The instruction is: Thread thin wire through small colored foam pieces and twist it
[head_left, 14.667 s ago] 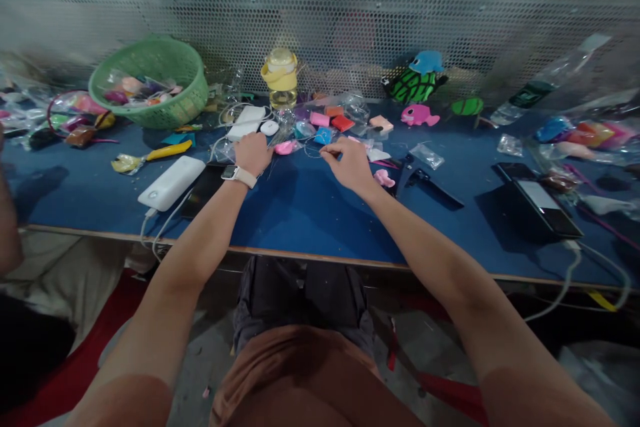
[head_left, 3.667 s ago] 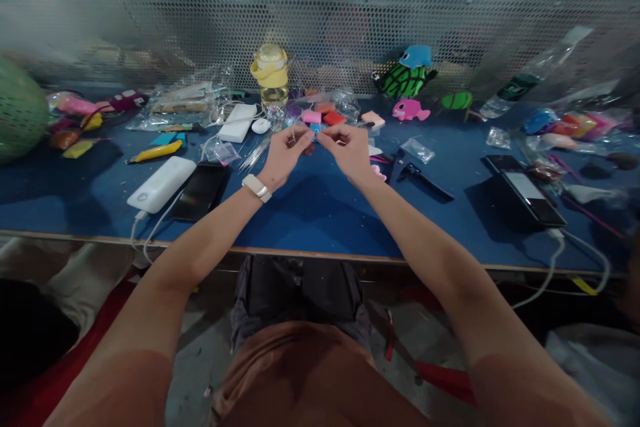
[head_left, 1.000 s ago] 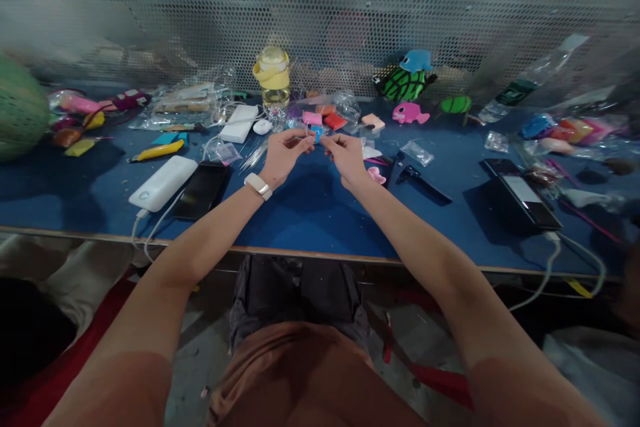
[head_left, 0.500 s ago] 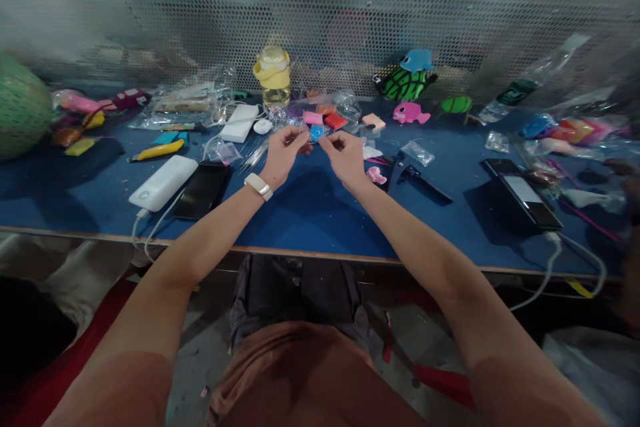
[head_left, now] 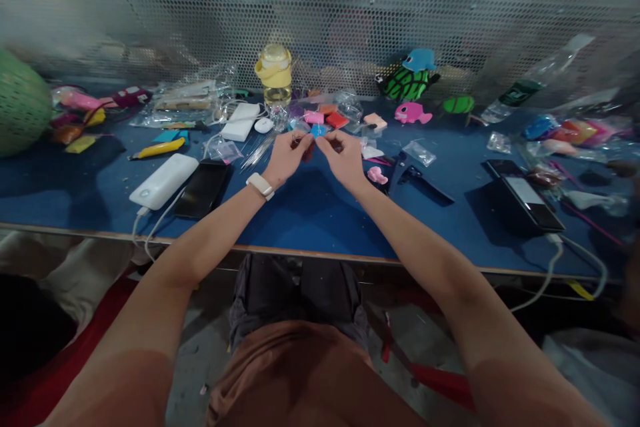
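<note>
My left hand and my right hand meet above the blue table, fingertips close together. Both are closed in a pinch; whatever is between the fingers is too small to make out. Just beyond the fingertips shows a blue piece that looks like modelling clay; I cannot tell whether the fingers touch it. Pink, orange and red clay-like blocks lie behind it. Thin metal needle-like tools lie left of my left hand, and a pink lump sits right of my right wrist.
A yellow-topped bottle stands at the back. To the left lie a yellow cutter, a white power bank and a dark phone. A dark-handled tool, fish figures and another phone are on the right.
My fingertips have come closer together and slightly nearer to me, so the blue piece shows less between them. The view has shifted a little.
</note>
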Demonstrator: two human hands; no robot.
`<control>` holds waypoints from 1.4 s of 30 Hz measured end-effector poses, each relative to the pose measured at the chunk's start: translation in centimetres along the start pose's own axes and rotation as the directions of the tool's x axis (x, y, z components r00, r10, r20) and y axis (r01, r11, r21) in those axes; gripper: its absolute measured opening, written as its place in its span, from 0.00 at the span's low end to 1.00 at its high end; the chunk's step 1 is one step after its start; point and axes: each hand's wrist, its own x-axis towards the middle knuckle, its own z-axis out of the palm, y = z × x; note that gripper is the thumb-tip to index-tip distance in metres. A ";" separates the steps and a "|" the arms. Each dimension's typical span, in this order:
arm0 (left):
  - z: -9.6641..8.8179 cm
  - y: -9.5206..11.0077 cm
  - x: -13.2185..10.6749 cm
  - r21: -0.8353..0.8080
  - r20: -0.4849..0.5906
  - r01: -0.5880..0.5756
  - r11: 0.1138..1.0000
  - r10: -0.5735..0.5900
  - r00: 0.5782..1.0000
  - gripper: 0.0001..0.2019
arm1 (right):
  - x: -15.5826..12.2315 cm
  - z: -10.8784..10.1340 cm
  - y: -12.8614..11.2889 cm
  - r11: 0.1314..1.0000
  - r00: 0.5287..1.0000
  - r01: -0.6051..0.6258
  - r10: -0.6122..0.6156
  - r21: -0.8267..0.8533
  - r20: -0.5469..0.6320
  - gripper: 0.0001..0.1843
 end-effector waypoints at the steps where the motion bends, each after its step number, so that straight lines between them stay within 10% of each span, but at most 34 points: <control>1: 0.0 0.1 0.0 -0.055 0.005 0.013 0.998 -0.013 1.000 0.26 | 0.2 -0.1 0.1 0.999 1.000 -0.011 0.010 0.050 0.013 0.23; 14: 0.7 2.3 -0.6 -0.363 0.139 0.119 0.924 -0.073 0.988 0.26 | 1.5 -1.8 0.1 0.849 0.935 -0.257 0.099 0.461 0.340 0.29; 24: 1.1 3.0 -1.0 -0.308 0.165 0.155 0.938 -0.108 0.980 0.25 | 1.7 -2.3 0.8 0.941 0.943 -0.091 -0.024 0.327 0.331 0.32; 32: 1.3 1.9 -0.8 -0.223 0.145 0.069 0.972 -0.037 0.989 0.30 | 0.5 -1.4 0.1 0.980 0.966 0.197 -0.188 -0.038 0.177 0.32; 42: 0.8 2.8 -1.5 0.344 0.093 -0.305 0.888 0.291 0.952 0.16 | 0.9 -1.0 -0.1 0.991 0.996 0.087 -0.083 -0.103 0.045 0.33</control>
